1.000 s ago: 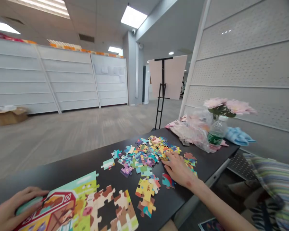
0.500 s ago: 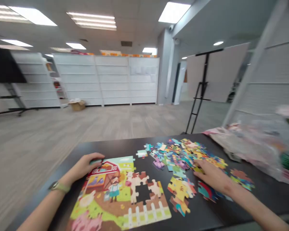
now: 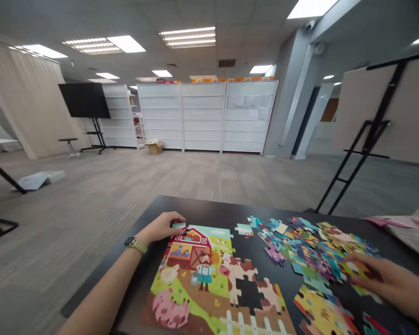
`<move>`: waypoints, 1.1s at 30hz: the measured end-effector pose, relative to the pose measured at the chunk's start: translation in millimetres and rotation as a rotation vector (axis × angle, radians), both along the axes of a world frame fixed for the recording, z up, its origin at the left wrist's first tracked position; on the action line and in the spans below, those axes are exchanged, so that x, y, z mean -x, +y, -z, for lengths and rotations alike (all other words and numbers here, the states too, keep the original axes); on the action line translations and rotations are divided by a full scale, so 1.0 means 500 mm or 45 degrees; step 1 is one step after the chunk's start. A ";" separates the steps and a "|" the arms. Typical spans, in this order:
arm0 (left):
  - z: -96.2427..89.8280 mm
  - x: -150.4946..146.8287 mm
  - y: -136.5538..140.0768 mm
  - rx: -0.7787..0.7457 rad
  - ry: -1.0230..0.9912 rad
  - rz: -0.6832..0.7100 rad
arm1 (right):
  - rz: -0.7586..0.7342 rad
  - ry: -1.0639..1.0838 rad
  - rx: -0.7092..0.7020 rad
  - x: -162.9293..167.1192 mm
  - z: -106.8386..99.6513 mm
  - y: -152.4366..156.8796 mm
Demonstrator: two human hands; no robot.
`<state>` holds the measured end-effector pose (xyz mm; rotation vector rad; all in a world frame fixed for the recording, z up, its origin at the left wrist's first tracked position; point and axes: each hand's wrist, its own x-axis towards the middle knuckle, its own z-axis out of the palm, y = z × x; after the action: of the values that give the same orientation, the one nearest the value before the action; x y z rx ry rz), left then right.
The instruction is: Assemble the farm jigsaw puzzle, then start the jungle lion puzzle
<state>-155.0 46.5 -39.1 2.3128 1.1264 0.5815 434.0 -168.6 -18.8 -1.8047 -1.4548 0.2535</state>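
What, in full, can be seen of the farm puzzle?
The farm puzzle looks like printed cardboard, its interlocking pieces showing a red barn, farmer, spotted cow, pink pig and white fence. It lies flat on the dark table, left of loose pieces. A gap interrupts the cow; the upper right corner is unfilled. The left hand touches its upper left corner. The frame crops its lower edge.

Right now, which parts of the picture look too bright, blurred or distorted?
Head view: ceiling lights burn out to white; head view: right hand looks slightly blurred; head view: easel leans at the right edge, probably from wide-angle stretching.
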 end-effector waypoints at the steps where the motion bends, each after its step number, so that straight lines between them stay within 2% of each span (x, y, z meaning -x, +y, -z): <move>1: 0.002 -0.001 0.000 0.012 0.010 0.015 | -0.067 0.026 0.124 0.044 -0.026 -0.002; 3: 0.001 -0.004 -0.002 0.033 0.030 0.056 | -0.127 0.149 0.165 0.143 -0.057 0.008; 5: -0.004 -0.006 -0.003 0.039 0.051 0.105 | -0.294 0.443 0.226 0.242 -0.056 0.040; 7: -0.009 -0.010 -0.003 0.028 0.065 0.159 | -0.321 0.678 0.243 0.320 -0.028 0.089; 10: -0.010 -0.015 -0.004 0.001 0.071 0.216 | -0.303 0.624 0.227 0.387 0.022 0.161; 14: -0.006 -0.017 -0.004 -0.011 0.081 0.221 | -0.292 0.359 0.221 0.401 0.045 0.204; 18: -0.007 -0.016 -0.005 -0.005 0.099 0.232 | -0.255 0.025 0.163 0.392 0.034 0.194; 26: -0.006 -0.009 -0.001 0.030 0.102 0.247 | -0.143 -0.405 0.176 0.414 0.041 0.177; 31: -0.008 -0.012 -0.008 0.016 0.108 0.229 | -0.321 -0.562 -0.014 0.414 0.046 0.178; 33: -0.011 -0.015 -0.013 0.010 0.116 0.216 | -0.380 -0.600 0.021 0.413 0.047 0.179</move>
<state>-147.4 40.0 -33.6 2.4197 0.9582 0.4115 227.7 -79.1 -42.5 -1.7266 -2.0603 -0.0181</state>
